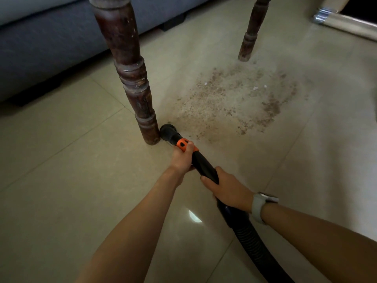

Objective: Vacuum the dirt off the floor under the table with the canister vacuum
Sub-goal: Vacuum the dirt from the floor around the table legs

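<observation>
The left hand point(182, 158) is wrapping its grip around the orange collar point(184, 145) of the vacuum wand point(201, 162), thumb lying along it. The right hand point(226, 188) is curling around the wand further back, where the ribbed hose point(251, 244) begins. The round black nozzle point(167, 132) is sitting on the tiled floor point(71, 160) just beside the near table leg point(130, 74). The dirt point(234, 101) is lying spread between both legs, right of the nozzle.
</observation>
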`<state>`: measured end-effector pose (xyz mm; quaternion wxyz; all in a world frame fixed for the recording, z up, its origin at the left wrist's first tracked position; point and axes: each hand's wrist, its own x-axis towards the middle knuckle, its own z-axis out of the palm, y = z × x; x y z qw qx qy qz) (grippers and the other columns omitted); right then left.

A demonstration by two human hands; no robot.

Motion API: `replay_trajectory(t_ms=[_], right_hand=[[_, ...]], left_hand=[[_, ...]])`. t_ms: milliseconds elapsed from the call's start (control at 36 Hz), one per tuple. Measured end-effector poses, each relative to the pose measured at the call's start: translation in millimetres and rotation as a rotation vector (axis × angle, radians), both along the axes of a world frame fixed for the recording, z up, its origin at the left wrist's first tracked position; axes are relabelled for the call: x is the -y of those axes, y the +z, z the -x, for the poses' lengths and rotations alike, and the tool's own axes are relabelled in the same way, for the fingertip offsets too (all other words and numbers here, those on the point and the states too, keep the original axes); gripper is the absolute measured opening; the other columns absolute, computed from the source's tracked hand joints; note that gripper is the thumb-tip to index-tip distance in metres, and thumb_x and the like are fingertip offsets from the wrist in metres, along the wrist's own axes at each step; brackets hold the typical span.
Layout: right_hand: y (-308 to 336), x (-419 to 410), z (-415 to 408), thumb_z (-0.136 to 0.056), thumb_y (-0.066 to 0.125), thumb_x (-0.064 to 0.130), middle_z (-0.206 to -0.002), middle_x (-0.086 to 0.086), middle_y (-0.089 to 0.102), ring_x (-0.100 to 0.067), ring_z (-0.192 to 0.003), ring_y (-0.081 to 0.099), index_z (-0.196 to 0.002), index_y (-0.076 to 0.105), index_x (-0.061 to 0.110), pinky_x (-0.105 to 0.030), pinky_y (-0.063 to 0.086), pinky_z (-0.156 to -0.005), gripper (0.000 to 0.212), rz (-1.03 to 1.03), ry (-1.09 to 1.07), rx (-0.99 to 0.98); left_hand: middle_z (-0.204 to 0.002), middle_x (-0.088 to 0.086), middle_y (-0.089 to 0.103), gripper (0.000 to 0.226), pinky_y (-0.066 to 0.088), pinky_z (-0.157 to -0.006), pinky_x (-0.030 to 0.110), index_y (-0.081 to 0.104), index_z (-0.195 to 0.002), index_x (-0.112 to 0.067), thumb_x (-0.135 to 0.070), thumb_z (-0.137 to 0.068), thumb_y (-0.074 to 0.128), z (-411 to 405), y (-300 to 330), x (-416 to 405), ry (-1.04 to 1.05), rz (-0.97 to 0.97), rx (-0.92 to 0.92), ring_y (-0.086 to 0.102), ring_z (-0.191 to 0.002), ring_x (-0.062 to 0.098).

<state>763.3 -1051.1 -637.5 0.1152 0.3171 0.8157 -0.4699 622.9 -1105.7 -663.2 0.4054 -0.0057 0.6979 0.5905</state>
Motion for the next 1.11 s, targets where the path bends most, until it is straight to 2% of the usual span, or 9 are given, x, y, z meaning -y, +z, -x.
replay_trajectory(t_ms=[167,250,333,417,528,639,750,889,1111], right_hand=[[-8.8,-3.7,24.8,-0.096,0.049,0.043,-0.073,-0.004,0.057,-0.022,-0.065,0.058,-0.099,0.042,0.012,-0.037,0.051,-0.065,0.032,0.036,-0.001,-0.021],[-6.9,-7.8,39.9,-0.096,0.049,0.044,-0.071,-0.003,0.057,-0.023,-0.066,0.058,-0.098,0.041,0.013,-0.036,0.050,-0.065,0.032,0.018,0.012,-0.016],[-5.2,-7.4,55.2,-0.095,0.049,0.044,-0.079,-0.011,0.061,-0.031,-0.073,0.063,-0.100,0.042,0.011,-0.042,0.054,-0.072,0.034,-0.008,0.022,-0.015],[-5.5,-2.6,67.5,-0.096,0.048,0.046,-0.089,-0.017,0.064,-0.035,-0.079,0.065,-0.100,0.041,0.011,-0.045,0.055,-0.072,0.036,-0.066,0.022,-0.003],[-7.3,4.4,73.9,-0.096,0.046,0.048,-0.082,-0.009,0.057,-0.026,-0.067,0.057,-0.101,0.039,0.012,-0.034,0.049,-0.061,0.036,-0.153,0.031,0.029],[-6.0,10.7,68.4,-0.096,0.044,0.048,-0.071,0.001,0.048,-0.017,-0.056,0.048,-0.102,0.039,0.012,-0.029,0.038,-0.049,0.037,-0.222,0.043,0.038],[-6.7,17.1,54.7,-0.097,0.044,0.047,-0.071,0.002,0.048,-0.017,-0.057,0.048,-0.101,0.038,0.013,-0.027,0.035,-0.047,0.035,-0.256,0.047,0.026],[-6.6,25.2,34.3,-0.097,0.044,0.047,-0.075,-0.001,0.052,-0.018,-0.059,0.050,-0.110,0.043,0.010,-0.029,0.041,-0.053,0.040,-0.188,0.014,0.015],[4.3,32.0,-2.5,-0.096,0.045,0.047,-0.072,0.002,0.053,-0.012,-0.055,0.051,-0.099,0.040,0.018,-0.023,0.041,-0.050,0.029,-0.100,-0.035,0.007]], left_hand=[[-0.118,0.012,0.056,0.036,0.053,-0.068,0.032,0.038,-0.128,-0.014,-0.034,-0.099,0.045,25.5,-8.6,-7.2,-0.007,0.030,-0.022,0.059,-0.101,0.025],[-0.107,0.008,0.056,0.031,0.051,-0.071,0.035,0.040,-0.124,-0.014,-0.033,-0.099,0.045,37.3,-9.0,-11.0,0.037,0.022,-0.035,0.058,-0.097,0.024],[-0.098,0.006,0.057,0.031,0.051,-0.068,0.033,0.046,-0.121,-0.010,-0.032,-0.099,0.046,50.7,-7.6,-12.1,0.074,0.030,-0.052,0.058,-0.093,0.023],[-0.113,0.013,0.058,0.038,0.051,-0.071,0.035,0.046,-0.127,-0.008,-0.034,-0.099,0.047,61.9,-7.0,-10.8,0.092,0.046,-0.025,0.059,-0.100,0.027],[-0.123,0.015,0.055,0.044,0.049,-0.071,0.035,0.042,-0.134,-0.009,-0.037,-0.100,0.044,67.0,-6.3,-4.2,0.057,0.030,0.003,0.058,-0.103,0.029],[-0.116,0.012,0.055,0.047,0.050,-0.067,0.032,0.038,-0.137,-0.009,-0.038,-0.101,0.040,60.7,-4.2,2.3,0.020,-0.010,0.041,0.058,-0.095,0.024],[-0.112,0.008,0.055,0.046,0.050,-0.070,0.034,0.037,-0.139,-0.012,-0.038,-0.101,0.040,49.1,-6.2,8.2,0.016,-0.036,0.045,0.058,-0.094,0.023],[-0.108,0.007,0.056,0.040,0.051,-0.065,0.031,0.039,-0.133,-0.012,-0.037,-0.101,0.039,29.3,-7.8,14.1,-0.016,-0.048,0.026,0.060,-0.093,0.023],[-0.108,0.010,0.056,0.040,0.052,-0.063,0.027,0.040,-0.131,-0.010,-0.037,-0.101,0.039,-4.3,-4.5,18.2,-0.086,-0.052,0.032,0.061,-0.093,0.022]])
